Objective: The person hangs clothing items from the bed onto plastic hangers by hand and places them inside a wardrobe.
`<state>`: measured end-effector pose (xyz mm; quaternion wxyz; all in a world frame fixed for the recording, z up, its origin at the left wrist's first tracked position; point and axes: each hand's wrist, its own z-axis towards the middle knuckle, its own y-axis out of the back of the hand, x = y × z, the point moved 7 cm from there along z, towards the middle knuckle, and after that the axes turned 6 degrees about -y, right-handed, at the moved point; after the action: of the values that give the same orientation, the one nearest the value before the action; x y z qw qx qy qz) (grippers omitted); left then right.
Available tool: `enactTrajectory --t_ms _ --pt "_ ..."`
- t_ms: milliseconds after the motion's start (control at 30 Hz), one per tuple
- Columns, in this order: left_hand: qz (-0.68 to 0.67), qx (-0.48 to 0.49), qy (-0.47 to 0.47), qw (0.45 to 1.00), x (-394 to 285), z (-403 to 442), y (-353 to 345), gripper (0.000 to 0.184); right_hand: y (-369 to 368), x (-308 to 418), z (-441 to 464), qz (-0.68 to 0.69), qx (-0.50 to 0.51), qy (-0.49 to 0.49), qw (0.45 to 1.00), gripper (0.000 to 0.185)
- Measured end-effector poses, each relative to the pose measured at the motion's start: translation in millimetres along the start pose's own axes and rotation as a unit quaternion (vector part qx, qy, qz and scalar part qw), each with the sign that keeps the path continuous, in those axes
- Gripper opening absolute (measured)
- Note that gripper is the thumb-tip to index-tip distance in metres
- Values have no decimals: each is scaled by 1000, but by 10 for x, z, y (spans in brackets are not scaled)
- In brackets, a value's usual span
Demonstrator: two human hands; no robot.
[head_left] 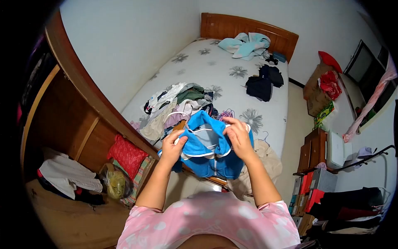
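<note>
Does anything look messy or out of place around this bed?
Yes: the clothes heap on the bed is a loose jumble, unlike the folded-looking dark clothes to the right. The beige garment lies crumpled at the bed's near end. The held blue garment shows no obvious damage; no spill shows.

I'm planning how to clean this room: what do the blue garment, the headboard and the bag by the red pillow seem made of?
Blue garment: soft, matte fabric, judging by its slack folds; the fibre is unclear.
Headboard: probably varnished wood, from its brown panels and slight sheen.
Bag: apparently thin, glossy plastic, since highlights catch its wrinkles.
</note>
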<state>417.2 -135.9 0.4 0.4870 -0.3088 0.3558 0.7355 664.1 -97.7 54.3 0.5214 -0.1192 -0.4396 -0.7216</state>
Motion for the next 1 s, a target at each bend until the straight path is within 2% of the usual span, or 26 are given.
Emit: enactTrajectory --t_ms 33,67,167,200,300,433,467,567,600,633,700,900,1000 --pt "2 13 -4 1000 -5 -15 -21 31 -17 -70 -14 44 9 -27 999 24" --pt "11 21 -3 1000 -17 -29 -50 31 -72 -172 -83 106 1 -114 988 25" --pt "-24 59 28 998 -1 -28 -164 32 -121 -122 -93 -26 102 -93 990 24" --pt "-77 70 43 994 -15 -30 -191 35 -79 -82 -95 -44 61 -58 995 22" --pt "-2 65 34 997 -35 2 -59 35 48 -147 -122 -48 7 -79 996 20" --pt "73 63 16 995 103 21 114 21 194 -356 -190 4 -45 -166 985 22" --pt "40 61 -2 997 121 29 127 15 210 -375 -200 0 -47 -167 985 22" --pt "-77 -62 7 995 278 22 291 11 318 -495 -213 23 -67 -188 980 22" --pt "-85 -93 -2 992 285 31 361 10 380 -597 -222 55 -82 -205 974 22" --pt "-24 -94 -32 995 228 41 405 12 411 -684 -235 86 -96 -223 966 22" --pt "97 -45 -41 993 197 35 361 13 406 -698 -244 52 -91 -215 971 22" --pt "209 52 -60 975 -14 132 6 22 376 -599 -250 28 -64 -219 973 21" --pt "166 79 -55 982 177 169 -136 17 343 -606 -274 45 -53 -232 970 20"
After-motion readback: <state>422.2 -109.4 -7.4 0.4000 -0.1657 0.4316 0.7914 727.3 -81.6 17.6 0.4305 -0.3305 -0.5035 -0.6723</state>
